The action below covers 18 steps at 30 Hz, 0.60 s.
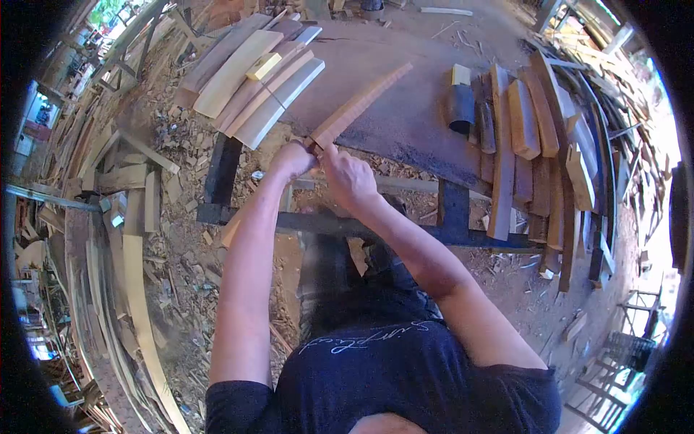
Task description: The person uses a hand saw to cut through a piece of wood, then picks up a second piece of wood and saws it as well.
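Observation:
A long reddish wooden plank [365, 101] points away from me and to the right, over a flat brown work surface [405, 130]. My left hand [293, 159] is closed at the plank's near end, its fingers partly hidden by the wood. Close beside it, my right hand [348, 176] is curled around the same near end, with the thumb toward the wood. Something small and dark shows between the hands, too little visible to name.
Several boards [238, 76] lie at the left, with a small yellow wood block [264, 66] on them. At the right are more curved wood pieces [524, 119] and a dark cylinder [461, 108]. A dark frame [332, 223] runs before my legs; wood scraps litter the ground.

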Each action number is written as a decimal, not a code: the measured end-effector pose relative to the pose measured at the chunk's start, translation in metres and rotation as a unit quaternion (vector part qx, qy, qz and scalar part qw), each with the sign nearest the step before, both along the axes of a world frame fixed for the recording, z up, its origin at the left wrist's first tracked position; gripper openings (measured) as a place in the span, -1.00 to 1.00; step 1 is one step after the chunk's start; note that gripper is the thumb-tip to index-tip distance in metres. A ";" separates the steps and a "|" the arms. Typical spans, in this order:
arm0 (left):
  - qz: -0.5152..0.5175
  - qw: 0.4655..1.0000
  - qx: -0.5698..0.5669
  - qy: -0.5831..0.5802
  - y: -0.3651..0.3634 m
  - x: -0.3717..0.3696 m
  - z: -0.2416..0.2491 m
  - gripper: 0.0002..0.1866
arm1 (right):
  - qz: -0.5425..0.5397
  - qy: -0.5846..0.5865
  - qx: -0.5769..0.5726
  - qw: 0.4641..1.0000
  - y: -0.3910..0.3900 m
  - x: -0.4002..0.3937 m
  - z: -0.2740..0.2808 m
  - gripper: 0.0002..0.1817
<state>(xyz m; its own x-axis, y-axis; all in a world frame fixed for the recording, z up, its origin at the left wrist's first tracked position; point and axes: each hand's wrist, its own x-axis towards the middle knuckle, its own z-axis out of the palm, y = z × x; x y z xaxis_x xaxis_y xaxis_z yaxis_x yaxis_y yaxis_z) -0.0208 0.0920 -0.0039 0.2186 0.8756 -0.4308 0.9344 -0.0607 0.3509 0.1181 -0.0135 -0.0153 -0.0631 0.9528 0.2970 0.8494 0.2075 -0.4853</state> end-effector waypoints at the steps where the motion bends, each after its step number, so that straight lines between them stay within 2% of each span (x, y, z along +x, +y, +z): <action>1: 0.013 1.000 -0.007 0.004 -0.002 -0.001 0.002 -0.58 | 0.002 -0.005 -0.001 1.000 -0.005 0.002 0.000 -0.82; 5: 0.015 1.000 -0.020 -0.004 0.006 -0.004 -0.011 -0.58 | -0.017 -0.034 -0.053 0.998 -0.047 0.019 0.005 -0.84; 8: 0.031 0.998 -0.031 -0.044 0.012 -0.010 -0.027 -0.58 | 0.008 0.006 0.019 1.000 -0.021 0.010 -0.004 -0.84; 11: 0.025 0.998 -0.024 -0.054 0.009 -0.009 -0.019 -0.63 | 0.003 -0.019 -0.027 0.999 0.003 -0.001 0.003 -0.85; 15: 0.002 0.999 -0.003 -0.046 0.000 -0.002 0.003 -0.69 | -0.004 -0.030 -0.005 1.000 -0.041 0.017 0.004 -0.86; 17: 0.014 0.999 -0.037 -0.006 -0.010 0.004 0.020 -0.70 | -0.023 -0.043 -0.072 0.996 -0.053 0.021 0.003 -0.85; 18: 0.013 0.999 -0.044 -0.002 -0.011 0.002 0.013 -0.70 | -0.023 -0.039 -0.079 0.996 -0.048 0.017 -0.002 -0.85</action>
<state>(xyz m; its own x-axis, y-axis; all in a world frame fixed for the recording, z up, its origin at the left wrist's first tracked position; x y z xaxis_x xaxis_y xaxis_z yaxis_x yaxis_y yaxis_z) -0.0190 0.0809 0.0089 0.1979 0.8396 -0.5058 0.9339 -0.0046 0.3576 0.1352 -0.0613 -0.0171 -0.0346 0.9897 0.1391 0.8929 0.0931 -0.4404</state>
